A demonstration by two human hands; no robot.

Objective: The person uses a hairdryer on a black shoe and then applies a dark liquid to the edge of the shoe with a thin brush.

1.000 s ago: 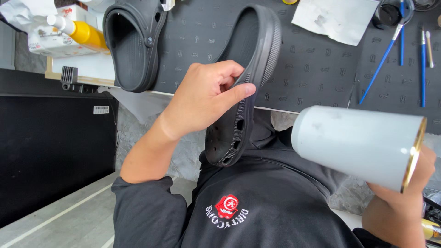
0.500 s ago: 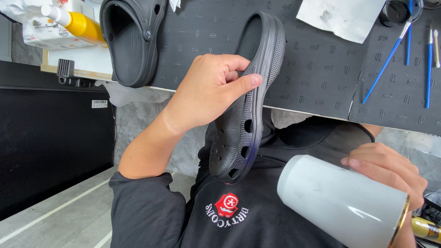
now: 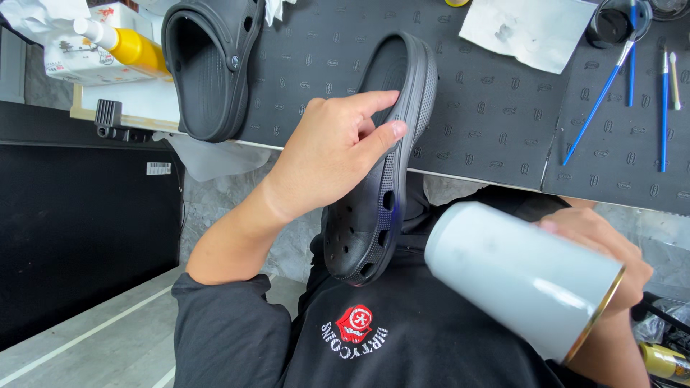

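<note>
My left hand (image 3: pixel 327 154) grips a black perforated clog (image 3: pixel 366 230) by its side, thumb on the rim, and holds it upright on edge over my lap with the toe pointing down. My right hand (image 3: pixel 604 244) is wrapped round a pale grey cylindrical can (image 3: pixel 510 273) with a gold rim. The can is tilted, and its near end sits just right of the clog's toe. A second black clog (image 3: pixel 208 65) lies on the dark patterned mat (image 3: pixel 489 122) at the far left.
On the mat lie a stained white paper (image 3: pixel 528 29), blue-handled brushes (image 3: pixel 600 93) and a black jar (image 3: pixel 611 25). A yellow bottle (image 3: pixel 129 47) lies on a box at the far left. Grey floor shows at lower left.
The can has swung from the right, down and leftward, closer to the clog's toe. My right hand now lies over its far end. The clog has barely moved.
</note>
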